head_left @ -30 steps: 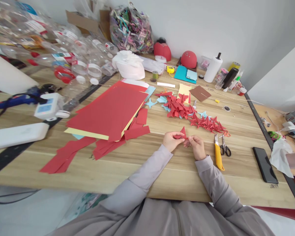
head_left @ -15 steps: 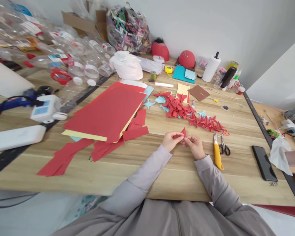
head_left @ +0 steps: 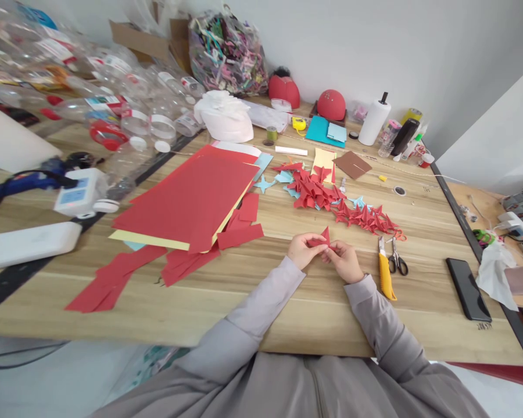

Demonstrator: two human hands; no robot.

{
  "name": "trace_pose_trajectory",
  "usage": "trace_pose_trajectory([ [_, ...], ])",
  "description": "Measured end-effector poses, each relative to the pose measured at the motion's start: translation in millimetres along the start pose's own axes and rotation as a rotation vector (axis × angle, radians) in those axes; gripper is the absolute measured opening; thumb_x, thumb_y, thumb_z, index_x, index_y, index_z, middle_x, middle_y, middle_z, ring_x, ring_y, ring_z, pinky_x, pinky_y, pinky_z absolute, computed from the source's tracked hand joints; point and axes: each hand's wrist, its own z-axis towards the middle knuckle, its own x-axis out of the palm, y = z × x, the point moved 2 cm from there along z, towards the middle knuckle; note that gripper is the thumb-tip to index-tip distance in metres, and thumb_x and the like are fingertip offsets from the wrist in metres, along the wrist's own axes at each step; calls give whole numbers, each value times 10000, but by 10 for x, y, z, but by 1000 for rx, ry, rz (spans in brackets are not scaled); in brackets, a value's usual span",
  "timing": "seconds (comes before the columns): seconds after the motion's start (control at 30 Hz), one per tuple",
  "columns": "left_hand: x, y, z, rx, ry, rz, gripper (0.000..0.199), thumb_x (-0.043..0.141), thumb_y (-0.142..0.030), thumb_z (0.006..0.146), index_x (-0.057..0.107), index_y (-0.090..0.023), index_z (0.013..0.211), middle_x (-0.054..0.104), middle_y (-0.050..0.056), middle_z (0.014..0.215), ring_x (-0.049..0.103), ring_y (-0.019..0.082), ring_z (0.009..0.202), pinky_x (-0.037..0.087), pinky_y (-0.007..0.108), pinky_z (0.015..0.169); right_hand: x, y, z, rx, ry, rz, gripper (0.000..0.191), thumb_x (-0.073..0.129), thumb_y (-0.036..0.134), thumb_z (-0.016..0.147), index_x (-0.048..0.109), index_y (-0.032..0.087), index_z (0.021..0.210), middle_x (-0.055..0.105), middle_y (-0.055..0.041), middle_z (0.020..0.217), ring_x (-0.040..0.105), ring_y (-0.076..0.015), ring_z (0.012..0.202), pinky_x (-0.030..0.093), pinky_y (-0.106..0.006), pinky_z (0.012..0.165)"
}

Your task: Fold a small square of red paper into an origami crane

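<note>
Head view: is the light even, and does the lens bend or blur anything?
Head view: soft, even light, faint shadows beneath the left hand and right hand; the wooden table edges bend from wide-angle distortion; the plastic bottles look slightly soft, with small glare.

The folded red paper (head_left: 325, 238) is now pinched more tightly, with its point standing between the hands. The left hand (head_left: 304, 251) and right hand (head_left: 346, 261) have been drawn closer together, and the fingers (head_left: 333, 248) nearly meet at the fold. The view has been turned slightly, shifting items on the tabletop (head_left: 261, 307) left.
</note>
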Motion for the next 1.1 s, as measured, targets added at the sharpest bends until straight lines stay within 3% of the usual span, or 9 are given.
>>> trace_pose_trajectory([
  [0.13,8,13,-3,-94,52,-141,244,754,-226,518,655,-109,709,631,5,528,555,103,449,470,243,517,-13,0,-7,-20,52,-2,232,648,403,715,611,175,696,636,0,582,563,-107,497,464,-245,514],
  [0.43,11,68,10,-162,92,-300,308,786,-233,479,643,-104,720,635,6,521,551,100,427,464,244,497,-25,7,-3,-3,105,61,221,652,382,718,622,165,688,646,-4,575,584,-109,485,471,-237,487],
  [0.73,0,13,-7,-34,29,-130,257,757,-239,537,657,-110,735,650,16,583,566,103,465,464,234,504,-10,52,-2,0,93,82,248,626,402,741,635,161,684,665,-19,596,592,-111,496,484,-241,507],
  [1.1,-2,59,22,-63,11,-190,263,767,-230,518,663,-116,731,631,1,531,544,97,435,452,232,486,-15,33,-1,37,139,124,277,589,436,759,622,166,706,661,-14,594,591,-115,487,493,-254,519],
])
